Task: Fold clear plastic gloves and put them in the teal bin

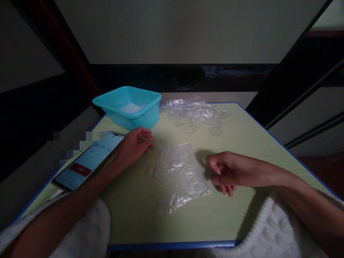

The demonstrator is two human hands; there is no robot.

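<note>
Nearest us: white padded cloth [80,229], at both lower corners. Table [129,218]: pale top, blue edging. Tub [145,118]: turquoise, far left. Plastic pile [199,113]: clear, crumpled, beside the tub. Plastic piece [178,172]: clear, wrinkled, lying mid-table between the hands. Phone [94,156]: lit, by the left forearm. Left hand [137,141]: loosely curled; we cannot tell whether it touches the plastic piece. Right hand [228,168]: half curled, empty, just beside its right edge.
</note>
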